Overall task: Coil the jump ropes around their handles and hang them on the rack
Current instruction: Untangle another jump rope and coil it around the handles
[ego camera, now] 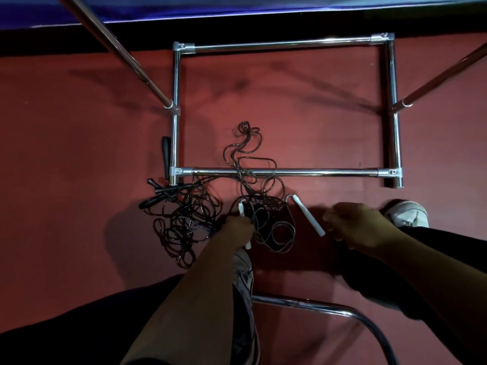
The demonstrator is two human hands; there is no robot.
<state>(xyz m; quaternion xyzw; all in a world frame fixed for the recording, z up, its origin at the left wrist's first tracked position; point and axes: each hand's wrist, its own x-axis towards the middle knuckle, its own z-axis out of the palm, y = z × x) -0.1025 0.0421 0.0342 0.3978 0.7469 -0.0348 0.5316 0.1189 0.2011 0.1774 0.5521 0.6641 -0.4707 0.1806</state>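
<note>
Tangled black jump ropes lie on the red floor in front of the chrome rack. One rope strand runs under the rack's near bar. My left hand grips a white handle amid the cord. A second white handle lies on the floor just left of my right hand, whose fingers are curled and hold nothing I can see. Black handles lie by the rack's near left corner, and another black handle lies outside the left bar.
The rack's base frame is a rectangle of chrome tubes with slanted uprights rising at left and right. My shoes stand near the ropes. A curved chrome chair tube crosses below. A blue mat edge is at the top.
</note>
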